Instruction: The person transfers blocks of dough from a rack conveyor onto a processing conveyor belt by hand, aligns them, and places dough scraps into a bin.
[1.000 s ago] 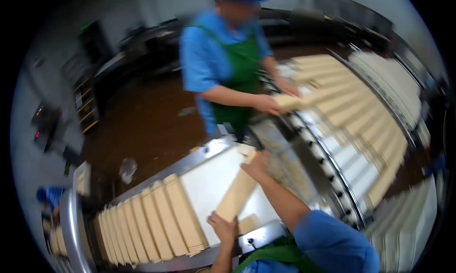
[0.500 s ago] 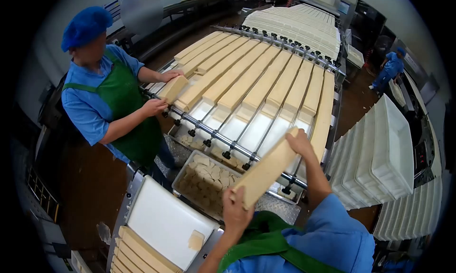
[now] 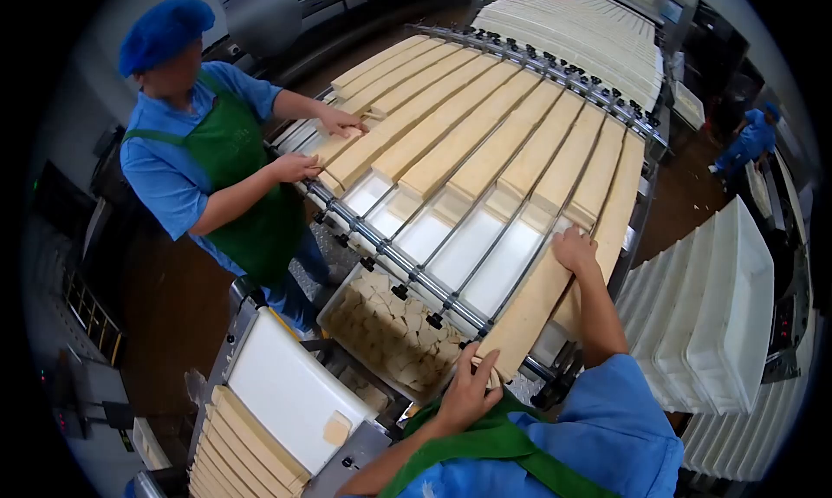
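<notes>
A long pale slab (image 3: 525,320), like layered dough sheets, lies in one lane near the right side of the conveyor (image 3: 438,260). My left hand (image 3: 468,392) is closed around its near end, at the front metal bar. My right hand (image 3: 576,250) presses on its far end with bent fingers, close to the end of another slab (image 3: 598,182) further up. Several similar slabs lie in rows between thin metal rods. A further slab lies just right of mine, partly hidden by my right arm.
A co-worker (image 3: 221,164) at the left holds a short slab piece (image 3: 338,147). Below the front bar stands a bin (image 3: 362,357) of broken pieces. A white belt (image 3: 286,381) carries strips at lower left. Stacked white trays (image 3: 693,316) stand at right.
The slab in my hands has gone from tilted above the front bar to lying in a lane on the right. The co-worker's piece has been lowered onto the conveyor.
</notes>
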{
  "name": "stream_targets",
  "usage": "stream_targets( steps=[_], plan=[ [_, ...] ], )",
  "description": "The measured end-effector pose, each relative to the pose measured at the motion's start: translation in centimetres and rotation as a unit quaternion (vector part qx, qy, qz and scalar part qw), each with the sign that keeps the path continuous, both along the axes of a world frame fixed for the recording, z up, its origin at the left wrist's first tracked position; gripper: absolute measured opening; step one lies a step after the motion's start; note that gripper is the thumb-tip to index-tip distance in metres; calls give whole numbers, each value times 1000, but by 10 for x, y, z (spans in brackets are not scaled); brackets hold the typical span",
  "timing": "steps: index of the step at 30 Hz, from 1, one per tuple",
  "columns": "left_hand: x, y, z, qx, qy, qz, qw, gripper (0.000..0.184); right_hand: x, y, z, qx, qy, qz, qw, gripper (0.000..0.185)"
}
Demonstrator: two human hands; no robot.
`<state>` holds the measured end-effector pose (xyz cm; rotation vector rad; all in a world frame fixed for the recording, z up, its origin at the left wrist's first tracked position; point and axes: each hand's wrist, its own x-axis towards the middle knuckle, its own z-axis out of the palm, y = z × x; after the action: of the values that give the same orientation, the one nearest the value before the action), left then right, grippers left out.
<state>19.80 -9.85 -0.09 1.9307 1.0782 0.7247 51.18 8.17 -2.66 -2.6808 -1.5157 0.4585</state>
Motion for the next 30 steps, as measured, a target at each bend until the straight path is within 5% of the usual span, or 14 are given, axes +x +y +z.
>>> stream_targets(
  steps=[3,10,16,21,25,27,29,30],
  plan=[
    [14,11,-8,57,26,7,998,62,10,6,-7,34,-5,-24,999,64],
    [58,43,-26,-21,2,-32,999,57,1,-8,-12,174,-72,21,982,46],
    [70,41,-27,-34,-19,5,999,52,14,0,-27,235,-86,41,967,49],
    [68,40,-26,-85,-55,57,993,52,33,38,-5,145,-85,51,984,55],
    [53,41,-35,61,-72,119,988,57,67,56,-48,103,-196,125,967,62],
    [36,41,-29,-42,-124,137,982,60,56,54,-30,97,-159,101,977,56],
    [16,41,-24,-16,-149,190,970,61,41,57,-5,-62,-251,181,949,58],
    [7,43,-34,21,-137,210,968,64,46,64,-20,3,-169,62,984,60]
  ],
)
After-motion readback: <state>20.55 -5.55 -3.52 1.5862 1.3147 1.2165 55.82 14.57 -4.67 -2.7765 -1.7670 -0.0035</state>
